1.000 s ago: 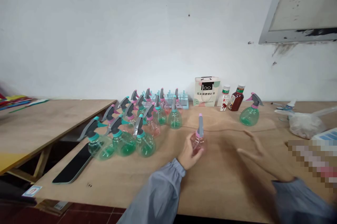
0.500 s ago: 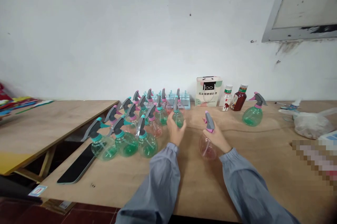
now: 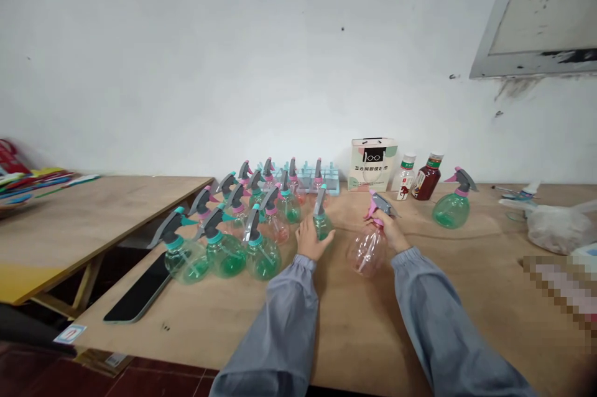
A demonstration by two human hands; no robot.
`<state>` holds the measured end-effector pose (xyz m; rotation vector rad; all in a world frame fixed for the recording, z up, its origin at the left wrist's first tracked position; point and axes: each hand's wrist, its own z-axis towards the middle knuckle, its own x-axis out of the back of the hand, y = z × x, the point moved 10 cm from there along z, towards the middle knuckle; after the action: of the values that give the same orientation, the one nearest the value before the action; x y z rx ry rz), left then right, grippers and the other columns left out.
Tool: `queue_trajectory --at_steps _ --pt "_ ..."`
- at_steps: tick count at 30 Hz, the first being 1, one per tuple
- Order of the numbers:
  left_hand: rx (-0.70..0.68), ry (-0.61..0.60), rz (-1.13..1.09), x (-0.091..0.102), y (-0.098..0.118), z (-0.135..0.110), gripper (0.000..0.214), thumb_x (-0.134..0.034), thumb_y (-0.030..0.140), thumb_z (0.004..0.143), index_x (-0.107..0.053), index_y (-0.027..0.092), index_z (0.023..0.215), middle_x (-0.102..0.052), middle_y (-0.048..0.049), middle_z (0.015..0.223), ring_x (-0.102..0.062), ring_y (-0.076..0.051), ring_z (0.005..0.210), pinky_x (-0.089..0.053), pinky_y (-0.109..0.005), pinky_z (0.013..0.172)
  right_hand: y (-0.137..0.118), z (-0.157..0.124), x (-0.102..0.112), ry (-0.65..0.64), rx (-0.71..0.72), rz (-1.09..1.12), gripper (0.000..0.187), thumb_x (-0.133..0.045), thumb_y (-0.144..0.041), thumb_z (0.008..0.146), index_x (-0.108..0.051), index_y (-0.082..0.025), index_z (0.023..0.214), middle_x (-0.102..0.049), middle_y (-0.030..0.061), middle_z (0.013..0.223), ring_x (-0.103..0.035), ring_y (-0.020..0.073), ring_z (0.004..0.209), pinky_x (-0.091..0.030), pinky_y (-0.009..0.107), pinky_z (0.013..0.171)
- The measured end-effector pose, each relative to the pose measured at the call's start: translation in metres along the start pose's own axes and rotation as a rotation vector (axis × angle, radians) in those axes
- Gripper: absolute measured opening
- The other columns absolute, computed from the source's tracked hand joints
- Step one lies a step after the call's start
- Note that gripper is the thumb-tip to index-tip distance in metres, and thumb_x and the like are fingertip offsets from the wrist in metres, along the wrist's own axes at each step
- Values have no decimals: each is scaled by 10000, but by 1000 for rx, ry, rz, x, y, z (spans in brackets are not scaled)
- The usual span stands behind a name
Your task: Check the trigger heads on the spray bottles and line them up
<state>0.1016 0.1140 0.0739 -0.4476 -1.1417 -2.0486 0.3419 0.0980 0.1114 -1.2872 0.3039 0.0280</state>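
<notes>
My left hand (image 3: 312, 240) is wrapped round the body of a green spray bottle (image 3: 323, 224) with a grey and turquoise head, its thumb spread to the right. The palm hides part of that bottle. My right hand (image 3: 390, 230) grips a clear pink spray bottle (image 3: 367, 252) by the neck, just under its grey and pink trigger head. The pink bottle leans a little, and its nozzle points to the left. Left of my hands stand several more green and pink spray bottles in rows, among them a green one (image 3: 263, 259) close to my left sleeve.
A black phone (image 3: 137, 291) lies at the left table edge. Behind the bottles is a light blue rack (image 3: 332, 180). A paper bag (image 3: 373, 167), a white bottle (image 3: 405, 179), a dark red bottle (image 3: 425, 180) and another green spray bottle (image 3: 451, 209) stand along the wall. A plastic bag (image 3: 557, 228) lies right.
The pink bottle has turned in my right hand, its head swinging from facing away to pointing left. My left hand and its green bottle have come slightly nearer to me.
</notes>
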Motion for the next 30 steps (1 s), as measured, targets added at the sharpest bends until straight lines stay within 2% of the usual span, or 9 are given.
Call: queue_trajectory --at_steps 3,7,10,12,14,18,24,27,30 --pt "-50 -2 -7 6 -1 -12 774 -739 419 715 -435 178 1385 -597 -154 1249 -557 -339 1215 -450 -485 992 3 1 3 20 -16 7 208 -707 -395 560 -639 -226 660 -686 16 680 -661 206 723 -514 290 602" --pt "-108 2 -56 10 0 -15 778 -739 415 721 -422 188 1394 -603 -138 1234 -568 -325 1197 -459 -475 985 5 -2 -3 -9 -32 41 345 -707 -407 575 -671 -234 871 -746 52 889 -688 260 951 -508 269 587" --pt "-137 22 -100 12 2 -15 788 -749 405 711 -419 201 1396 -613 -122 1204 -581 -319 1176 -469 -471 983 6 -1 -3 25 -18 -6 329 -694 -422 614 -663 -239 885 -749 60 967 -673 255 1031 -514 255 621" --pt "-160 37 -122 12 3 -16 791 -753 395 706 -417 208 1396 -619 -113 1184 -588 -316 1167 -477 -471 981 7 1 -2 53 -10 -52 293 -689 -442 625 -657 -237 832 -744 55 946 -674 243 991 -515 253 611" --pt "-188 50 -137 12 5 -17 789 -750 389 710 -409 210 1399 -616 -112 1192 -589 -312 1172 -481 -469 987 7 3 -3 57 0 -71 263 -680 -460 612 -627 -232 734 -724 45 836 -674 223 874 -506 257 587" --pt "-197 65 -130 11 7 -18 762 -747 383 718 -421 182 1376 -610 -135 1207 -591 -321 1168 -487 -479 983 7 0 -12 -17 -28 -92 270 -682 -457 574 -609 -218 676 -682 37 697 -638 199 703 -486 280 557" --pt "-196 51 -131 9 6 -18 738 -752 413 715 -449 186 1348 -615 -137 1161 -598 -336 1141 -501 -495 955 -1 -13 -34 -147 -78 -91 324 -703 -470 596 -665 -222 802 -741 74 954 -663 253 958 -481 254 583" --pt "-200 43 -118 8 5 -18 703 -740 426 730 -465 182 1330 -612 -136 1132 -604 -339 1117 -498 -514 957 -3 -14 -36 -155 -93 -40 357 -727 -532 598 -641 -213 731 -727 64 821 -666 224 806 -450 235 505" --pt "-214 41 -123 8 6 -18 722 -741 424 730 -451 189 1348 -607 -132 1131 -603 -337 1120 -491 -518 971 -5 -13 -36 -168 -73 -51 404 -720 -594 635 -601 -208 629 -673 34 666 -599 159 616 -400 220 451"
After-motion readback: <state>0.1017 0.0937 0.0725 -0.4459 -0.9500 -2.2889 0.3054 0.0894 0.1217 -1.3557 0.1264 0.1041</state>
